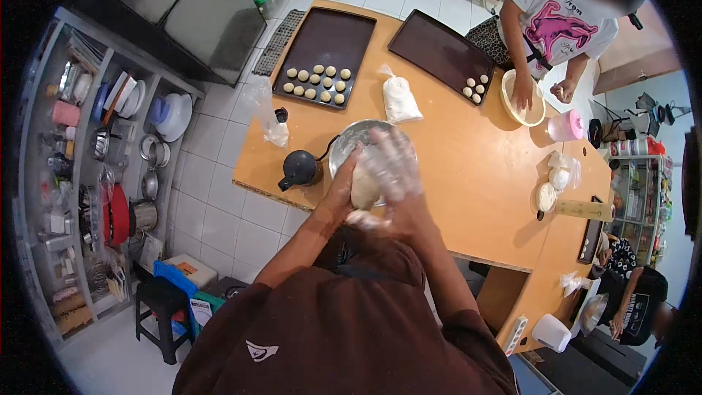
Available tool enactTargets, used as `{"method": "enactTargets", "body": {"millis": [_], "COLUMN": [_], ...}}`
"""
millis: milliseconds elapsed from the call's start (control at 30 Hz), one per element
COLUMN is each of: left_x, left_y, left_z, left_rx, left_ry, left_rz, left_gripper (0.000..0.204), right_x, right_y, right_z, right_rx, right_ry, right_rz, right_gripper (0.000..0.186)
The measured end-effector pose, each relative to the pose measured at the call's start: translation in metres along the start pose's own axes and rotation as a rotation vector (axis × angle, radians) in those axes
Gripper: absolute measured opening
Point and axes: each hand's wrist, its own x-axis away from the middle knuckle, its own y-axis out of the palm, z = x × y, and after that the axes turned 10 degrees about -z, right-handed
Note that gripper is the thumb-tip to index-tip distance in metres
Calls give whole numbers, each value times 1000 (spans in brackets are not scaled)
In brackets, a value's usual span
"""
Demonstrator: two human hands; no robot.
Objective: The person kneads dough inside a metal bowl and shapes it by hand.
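My left hand (338,189) is closed around the left side of a pale lump of dough (364,189), which it holds up over the near side of a metal bowl (352,134). Flour coats my right hand (395,170); it is blurred by motion, its fingers stretched out over the bowl just right of the dough. The bowl's inside is mostly hidden by my hands. To the left of the bowl stands a black lidded jug (300,170). Beyond it, on the table, sits a clear bag of white powder (399,99).
A dark tray (322,44) with several dough balls lies at the far left of the wooden table (468,175). Another tray (439,51) lies near a person reaching into a cream basin (512,113). A pink-lidded tub (567,126) and a plastic-wrap roll (585,210) stand right.
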Motion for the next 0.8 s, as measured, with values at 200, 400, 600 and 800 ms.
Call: {"method": "enactTargets", "body": {"millis": [200, 400, 600, 800], "left_x": [14, 2, -3, -11], "left_y": [17, -2, -1, -2], "left_z": [43, 45, 72, 94], "left_rx": [408, 227, -11, -497], "left_ry": [-30, -163, -112, -227], "left_rz": [-179, -97, -77, -488], "left_gripper": [83, 83, 48, 39], "right_x": [0, 2, 12, 20], "right_y": [13, -7, -29, -42], "right_z": [3, 0, -3, 4], "right_rx": [207, 191, 183, 239], "right_ry": [121, 3, -137, -187], "right_rz": [-113, -252, -383, -628], "right_gripper": [70, 64, 56, 45]}}
